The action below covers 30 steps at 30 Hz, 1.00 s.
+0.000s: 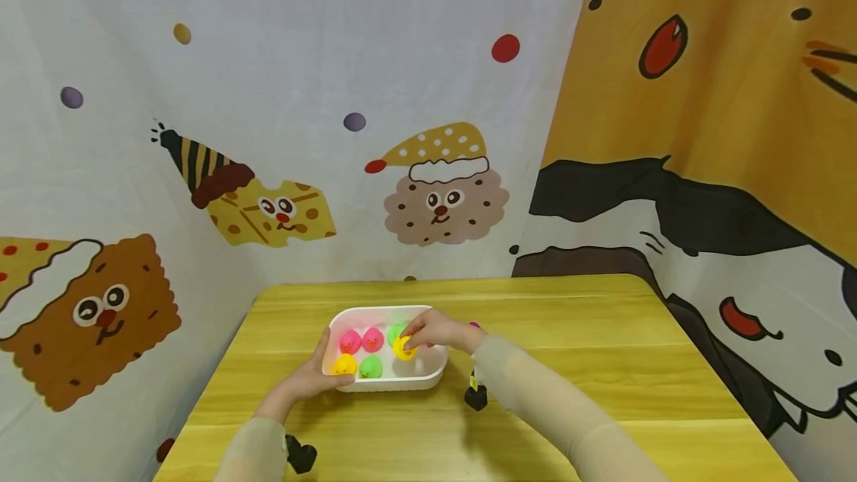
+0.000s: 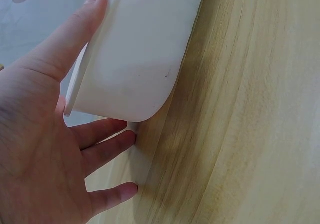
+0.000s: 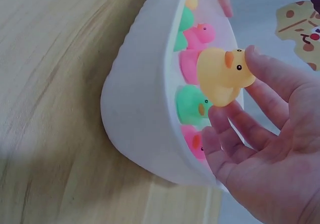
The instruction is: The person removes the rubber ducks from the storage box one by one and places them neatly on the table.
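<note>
A white plastic tub [image 1: 395, 385] with rounded corners stands on the table. My left hand [image 1: 311, 378] holds its left end, the thumb lying along the front rim; in the left wrist view the other fingers [image 2: 111, 148] spread around the end wall. Over the right part of the tub, my right hand [image 1: 438, 329] pinches a yellow rubber duck [image 3: 218, 79] between thumb and fingertips. Below it in the tub sit pink ducks [image 1: 372, 340], green ducks [image 1: 370, 367] and another yellow duck [image 1: 344, 365]. My right hand partly covers the ducks at the back right.
The wooden table [image 1: 576, 363] reaches beyond the tub on both sides. A cartoon-printed cloth [image 1: 428, 58] hangs behind and beside it. A small purple thing [image 1: 474, 325] shows just behind my right wrist. Dark wrist devices [image 1: 476, 396] hang under both wrists.
</note>
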Each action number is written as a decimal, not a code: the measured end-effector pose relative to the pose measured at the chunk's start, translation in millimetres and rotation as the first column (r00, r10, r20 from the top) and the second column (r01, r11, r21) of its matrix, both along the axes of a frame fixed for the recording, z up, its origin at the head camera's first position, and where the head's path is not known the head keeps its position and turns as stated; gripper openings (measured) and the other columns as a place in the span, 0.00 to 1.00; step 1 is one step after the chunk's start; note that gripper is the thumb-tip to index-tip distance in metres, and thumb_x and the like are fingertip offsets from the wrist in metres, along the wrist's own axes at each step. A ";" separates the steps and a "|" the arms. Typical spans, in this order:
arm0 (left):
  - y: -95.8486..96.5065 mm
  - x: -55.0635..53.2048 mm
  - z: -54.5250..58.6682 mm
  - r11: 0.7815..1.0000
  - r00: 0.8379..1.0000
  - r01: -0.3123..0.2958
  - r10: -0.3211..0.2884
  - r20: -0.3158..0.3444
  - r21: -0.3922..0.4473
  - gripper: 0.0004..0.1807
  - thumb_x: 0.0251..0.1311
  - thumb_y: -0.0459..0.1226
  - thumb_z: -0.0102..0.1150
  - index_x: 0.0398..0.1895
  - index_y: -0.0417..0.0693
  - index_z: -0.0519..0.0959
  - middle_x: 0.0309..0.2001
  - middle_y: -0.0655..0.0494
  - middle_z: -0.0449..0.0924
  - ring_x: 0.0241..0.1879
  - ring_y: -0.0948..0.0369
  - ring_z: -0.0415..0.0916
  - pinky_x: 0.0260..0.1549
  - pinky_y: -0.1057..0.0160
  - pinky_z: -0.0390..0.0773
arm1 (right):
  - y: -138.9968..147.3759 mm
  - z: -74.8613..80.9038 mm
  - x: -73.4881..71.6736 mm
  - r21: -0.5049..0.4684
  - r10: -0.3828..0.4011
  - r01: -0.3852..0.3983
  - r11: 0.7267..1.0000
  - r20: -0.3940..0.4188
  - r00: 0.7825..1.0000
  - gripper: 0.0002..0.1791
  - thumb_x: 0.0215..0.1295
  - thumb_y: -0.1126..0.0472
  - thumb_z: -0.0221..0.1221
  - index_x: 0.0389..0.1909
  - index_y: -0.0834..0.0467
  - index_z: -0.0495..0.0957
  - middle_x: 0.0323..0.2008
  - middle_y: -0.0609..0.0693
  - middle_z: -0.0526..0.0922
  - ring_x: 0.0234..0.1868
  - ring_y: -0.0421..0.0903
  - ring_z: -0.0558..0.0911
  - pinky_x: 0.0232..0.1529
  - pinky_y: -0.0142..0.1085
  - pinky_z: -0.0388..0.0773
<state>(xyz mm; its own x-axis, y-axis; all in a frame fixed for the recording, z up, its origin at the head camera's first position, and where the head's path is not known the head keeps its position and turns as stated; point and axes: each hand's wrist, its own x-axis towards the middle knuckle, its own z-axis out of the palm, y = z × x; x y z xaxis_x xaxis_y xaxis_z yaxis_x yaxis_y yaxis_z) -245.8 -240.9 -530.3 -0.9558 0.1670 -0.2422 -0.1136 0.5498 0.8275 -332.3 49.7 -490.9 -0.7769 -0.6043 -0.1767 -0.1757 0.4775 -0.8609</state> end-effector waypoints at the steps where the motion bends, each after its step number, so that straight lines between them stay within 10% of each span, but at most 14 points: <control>1: 0.2 0.2 -0.1 1.000 1.000 0.001 -0.001 0.000 -0.006 0.68 0.50 0.49 0.72 0.76 0.47 0.27 0.74 0.30 0.35 0.67 0.32 0.49 0.63 0.31 0.50 | 1.2 0.1 -0.4 -0.005 0.005 -0.005 1.000 0.005 1.000 0.10 0.57 0.62 0.68 0.40 0.58 0.87 0.31 0.45 0.86 0.23 0.44 0.70 0.27 0.33 0.68; 30: 0.3 -3.0 0.5 0.999 1.000 0.021 -0.021 0.016 -0.040 0.67 0.52 0.52 0.70 0.76 0.48 0.25 0.75 0.32 0.31 0.69 0.31 0.45 0.63 0.30 0.47 | 65.9 31.7 -5.7 0.073 -0.039 0.044 0.996 -0.071 0.997 0.15 0.60 0.56 0.66 0.47 0.56 0.84 0.48 0.48 0.82 0.46 0.44 0.80 0.51 0.48 0.78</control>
<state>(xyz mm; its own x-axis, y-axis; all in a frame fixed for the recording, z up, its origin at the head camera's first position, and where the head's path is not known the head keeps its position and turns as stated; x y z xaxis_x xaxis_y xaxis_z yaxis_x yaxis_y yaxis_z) -248.8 -240.6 -529.7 -0.9481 0.1768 -0.2642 -0.1146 0.5851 0.8028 -338.0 115.6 -459.3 -0.8129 -0.5585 -0.1649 -0.2125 0.5481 -0.8090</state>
